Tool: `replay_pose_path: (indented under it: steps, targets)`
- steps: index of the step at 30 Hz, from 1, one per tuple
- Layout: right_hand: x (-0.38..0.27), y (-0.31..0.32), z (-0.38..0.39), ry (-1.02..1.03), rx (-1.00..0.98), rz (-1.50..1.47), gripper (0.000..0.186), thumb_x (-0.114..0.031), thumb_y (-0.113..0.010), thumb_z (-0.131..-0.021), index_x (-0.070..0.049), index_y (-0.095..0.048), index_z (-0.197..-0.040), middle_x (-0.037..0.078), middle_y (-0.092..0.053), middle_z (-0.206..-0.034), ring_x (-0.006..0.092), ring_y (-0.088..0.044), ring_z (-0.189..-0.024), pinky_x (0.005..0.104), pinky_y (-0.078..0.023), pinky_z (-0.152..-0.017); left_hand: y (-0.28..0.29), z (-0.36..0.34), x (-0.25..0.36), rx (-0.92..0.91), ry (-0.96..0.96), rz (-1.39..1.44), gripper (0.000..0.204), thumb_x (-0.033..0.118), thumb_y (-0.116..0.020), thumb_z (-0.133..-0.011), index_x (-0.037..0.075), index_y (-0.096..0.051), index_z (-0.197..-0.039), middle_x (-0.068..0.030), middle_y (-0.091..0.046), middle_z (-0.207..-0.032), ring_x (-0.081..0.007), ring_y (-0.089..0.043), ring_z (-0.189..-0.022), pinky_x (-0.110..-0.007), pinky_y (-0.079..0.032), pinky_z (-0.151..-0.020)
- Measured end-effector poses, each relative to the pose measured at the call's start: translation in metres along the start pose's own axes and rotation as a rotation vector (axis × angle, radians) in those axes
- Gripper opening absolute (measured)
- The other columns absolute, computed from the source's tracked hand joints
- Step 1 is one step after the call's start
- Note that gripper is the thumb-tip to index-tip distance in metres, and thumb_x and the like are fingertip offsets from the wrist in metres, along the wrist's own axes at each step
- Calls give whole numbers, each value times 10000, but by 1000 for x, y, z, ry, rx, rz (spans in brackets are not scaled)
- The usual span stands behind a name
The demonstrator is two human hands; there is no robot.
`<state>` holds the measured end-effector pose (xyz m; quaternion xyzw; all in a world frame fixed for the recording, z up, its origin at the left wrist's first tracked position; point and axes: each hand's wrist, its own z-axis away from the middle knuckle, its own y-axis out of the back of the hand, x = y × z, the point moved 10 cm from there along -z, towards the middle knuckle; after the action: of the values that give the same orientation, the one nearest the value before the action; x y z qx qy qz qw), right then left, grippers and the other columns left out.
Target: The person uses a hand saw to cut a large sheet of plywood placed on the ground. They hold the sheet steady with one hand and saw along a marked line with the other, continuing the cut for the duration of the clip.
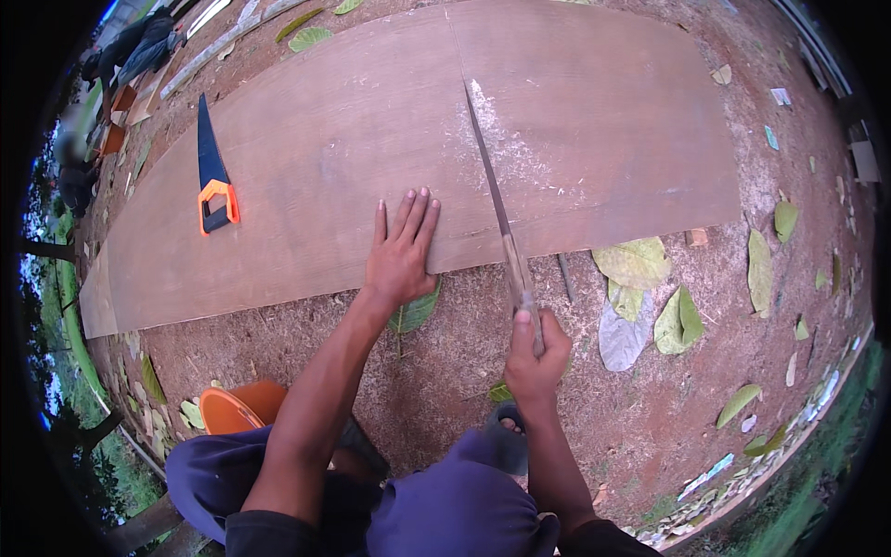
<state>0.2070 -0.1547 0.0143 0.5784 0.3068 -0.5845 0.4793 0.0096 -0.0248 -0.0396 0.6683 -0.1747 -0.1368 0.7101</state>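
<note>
A large brown plywood sheet (306, 186) lies across the ground in front of me. My left hand (404, 251) rests flat on it near its front edge, fingers stretched forward, holding nothing. My right hand (538, 357) is closed round the worn handle of a handsaw (489, 172), just off the sheet's near edge. The saw's blade runs away from me over the sheet, along a cut line that reaches toward the far edge. Pale sawdust (506, 139) is scattered beside the blade, mostly to its right. Whether the teeth sit in the cut is hard to see.
A second handsaw (218, 200) with an orange and black handle lies on the sheet's left part. An orange bucket (232, 408) stands by my left leg. Large leaves (679, 320) litter the reddish soil. At the far left, a person (139, 46) is bending near boards.
</note>
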Motion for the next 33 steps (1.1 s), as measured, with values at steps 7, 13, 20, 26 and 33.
replay_pose_path:
  steps: [7,13,20,26,33]
  targets:
    - [-2,-28,-25,-53,-24,-72,297,-210,-613,-1027,-19,-582,-802,-24,-516,-631,32,-438,-597,253,-331,-522,7,5,-13,25,6,8,1091,247,-742,-647,65,-261,-1610,-144,-240,-1683,-286,-179,-1578,-588,-72,-1279]
    - [3,14,28,39,-30,-7,241,-158,-640,-995,-6,-594,-814,0,-541,-587,44,-463,-527,274,-358,-475,-1,2,-2,28,6,19,1094,229,-728,-638,76,-257,-1613,-132,-240,-1686,-275,-179,-1578,-593,-85,-1277]
    - [-5,-42,-48,15,-31,-20,241,-181,-648,-1000,-12,-602,-835,10,-556,-612,50,-474,-574,284,-382,-514,3,16,-8,25,13,32,1093,213,-760,-623,46,-293,-1597,-162,-257,-1677,-304,-198,-1572,-598,-98,-1270]
    - [5,17,38,5,-19,-86,250,-186,-641,-1006,-14,-595,-831,4,-560,-606,63,-500,-539,278,-395,-497,-3,5,-2,44,2,42,1128,241,-756,-605,86,-272,-1612,-128,-246,-1686,-279,-193,-1575,-590,-88,-1277]
    - [-4,-29,-24,-62,-45,-117,291,-173,-609,-1023,-23,-546,-782,-33,-463,-607,35,-398,-574,275,-299,-496,-4,11,-16,36,36,-24,1130,261,-748,-602,101,-277,-1615,-121,-253,-1685,-272,-197,-1575,-595,-95,-1274]
